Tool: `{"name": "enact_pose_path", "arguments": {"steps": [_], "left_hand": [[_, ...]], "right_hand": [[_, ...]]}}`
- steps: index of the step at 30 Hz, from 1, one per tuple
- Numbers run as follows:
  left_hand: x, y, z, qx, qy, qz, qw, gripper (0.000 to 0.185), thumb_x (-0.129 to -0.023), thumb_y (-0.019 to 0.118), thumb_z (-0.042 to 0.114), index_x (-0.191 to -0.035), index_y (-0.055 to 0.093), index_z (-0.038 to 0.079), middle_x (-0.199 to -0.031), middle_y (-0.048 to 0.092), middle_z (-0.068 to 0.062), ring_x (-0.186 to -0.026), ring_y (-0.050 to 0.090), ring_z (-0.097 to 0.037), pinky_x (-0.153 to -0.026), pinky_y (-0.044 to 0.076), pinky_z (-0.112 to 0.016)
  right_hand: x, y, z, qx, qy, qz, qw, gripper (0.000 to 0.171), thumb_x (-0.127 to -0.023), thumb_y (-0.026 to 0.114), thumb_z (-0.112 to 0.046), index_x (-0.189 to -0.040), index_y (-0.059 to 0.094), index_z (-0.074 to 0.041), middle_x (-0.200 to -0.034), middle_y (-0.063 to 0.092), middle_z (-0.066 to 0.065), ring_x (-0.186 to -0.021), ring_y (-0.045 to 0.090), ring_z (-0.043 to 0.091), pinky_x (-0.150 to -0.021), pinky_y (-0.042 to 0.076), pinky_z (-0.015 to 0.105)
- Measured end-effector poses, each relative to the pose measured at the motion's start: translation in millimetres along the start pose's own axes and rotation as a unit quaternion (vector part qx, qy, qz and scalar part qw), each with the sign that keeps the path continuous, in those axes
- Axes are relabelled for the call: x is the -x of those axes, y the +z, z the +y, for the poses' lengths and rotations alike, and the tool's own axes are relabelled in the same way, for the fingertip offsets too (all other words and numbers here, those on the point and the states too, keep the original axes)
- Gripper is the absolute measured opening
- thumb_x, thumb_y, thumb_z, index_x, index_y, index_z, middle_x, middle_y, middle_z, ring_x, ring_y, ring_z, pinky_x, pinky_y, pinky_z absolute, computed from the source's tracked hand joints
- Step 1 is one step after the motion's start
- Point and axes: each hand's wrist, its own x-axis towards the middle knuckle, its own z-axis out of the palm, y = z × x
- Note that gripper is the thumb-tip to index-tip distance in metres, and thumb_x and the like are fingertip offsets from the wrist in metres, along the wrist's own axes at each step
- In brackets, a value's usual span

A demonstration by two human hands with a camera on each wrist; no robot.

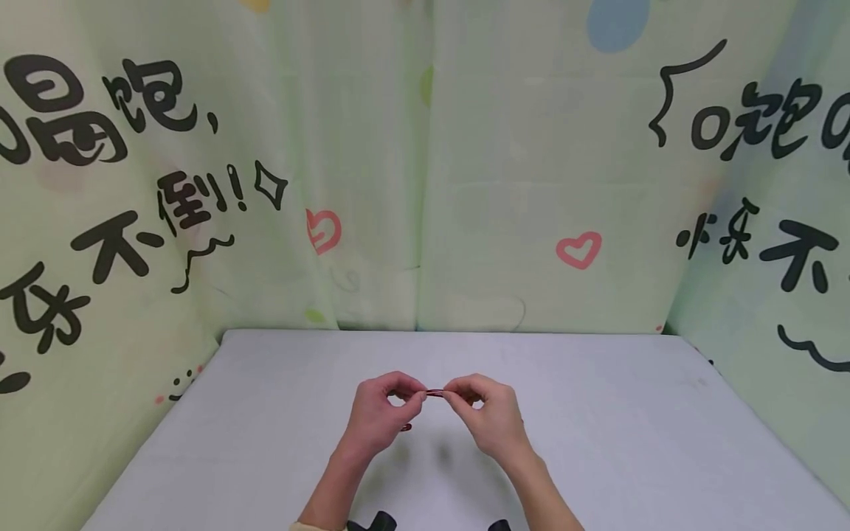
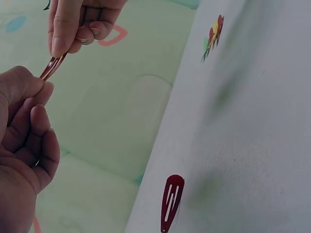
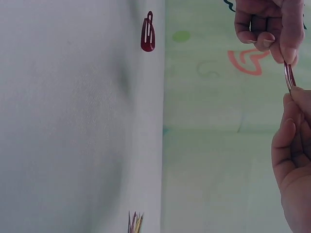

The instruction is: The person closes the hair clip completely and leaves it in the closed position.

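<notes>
Between both hands, held above the table, is a dark red snap hair clip (image 1: 434, 393). My left hand (image 1: 384, 413) pinches one end of it with thumb and forefinger, and my right hand (image 1: 490, 414) pinches the other end. In the left wrist view the clip's slotted metal strips (image 2: 52, 67) show between the fingertips. A second dark red hair clip (image 2: 172, 203) lies flat on the table, partly behind the left hand in the head view. Several coloured clips, red, yellow and green (image 2: 214, 36), lie together on the table, mostly hidden behind the right hand from the head.
The white table (image 1: 617, 442) spreads out under the hands. Pale green printed curtains (image 1: 491, 184) enclose its back and both sides. Two black objects (image 1: 381, 521) poke in at the bottom edge of the head view, near the forearms.
</notes>
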Motion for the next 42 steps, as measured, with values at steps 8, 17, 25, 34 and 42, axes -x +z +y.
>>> {"name": "enact_pose_path", "arguments": {"steps": [8, 17, 25, 34, 42], "left_hand": [[-1.0, -1.7, -3.8, -0.033, 0.015, 0.017, 0.9992, 0.008, -0.089, 0.074, 0.004, -0.093, 0.075, 0.010, -0.082, 0.070, 0.005, -0.078, 0.064, -0.015, -0.066, 0.057, -0.030], [-1.0, -3.3, -5.2, -0.023, 0.005, 0.014, 0.9996, 0.007, -0.090, 0.074, 0.006, -0.094, 0.076, 0.012, -0.083, 0.072, 0.007, -0.079, 0.066, -0.012, -0.077, 0.055, -0.037], [-3.1, -6.2, -8.3, -0.015, 0.018, 0.004, 0.9997, 0.008, -0.089, 0.076, 0.007, -0.096, 0.077, 0.012, -0.085, 0.073, 0.006, -0.080, 0.067, -0.012, -0.078, 0.055, -0.036], [-4.1, -13.9, -16.1, -0.034, 0.049, -0.001, 0.9982, 0.010, -0.090, 0.076, 0.008, -0.099, 0.076, 0.011, -0.089, 0.072, 0.006, -0.082, 0.066, -0.013, -0.080, 0.055, -0.037], [-2.1, -19.4, -29.1, -0.050, 0.022, -0.007, 0.9985, 0.016, -0.090, 0.076, 0.009, -0.105, 0.075, 0.016, -0.094, 0.072, 0.009, -0.087, 0.064, -0.012, -0.081, 0.054, -0.034]], "right_hand": [[-1, 1, 2, -0.021, 0.005, -0.020, 1.000, 0.019, -0.082, 0.080, 0.005, -0.091, 0.074, -0.011, -0.082, 0.070, -0.007, -0.072, 0.063, 0.009, -0.067, 0.055, 0.026], [1, 3, 11, -0.006, -0.091, -0.018, 0.996, 0.025, -0.076, 0.083, 0.009, -0.093, 0.073, -0.007, -0.083, 0.068, -0.005, -0.072, 0.063, 0.010, -0.065, 0.056, 0.027], [2, 6, 17, -0.010, -0.119, -0.007, 0.993, 0.027, -0.075, 0.081, 0.013, -0.095, 0.073, -0.004, -0.083, 0.069, -0.001, -0.071, 0.062, 0.011, -0.065, 0.056, 0.026], [3, 7, 23, -0.001, -0.094, -0.012, 0.995, 0.025, -0.076, 0.084, 0.006, -0.095, 0.075, -0.008, -0.085, 0.068, -0.006, -0.073, 0.060, 0.009, -0.065, 0.054, 0.031], [5, 6, 30, -0.006, -0.085, -0.009, 0.996, 0.023, -0.078, 0.084, 0.004, -0.096, 0.075, -0.009, -0.085, 0.069, -0.005, -0.072, 0.060, 0.012, -0.063, 0.054, 0.035]]}}
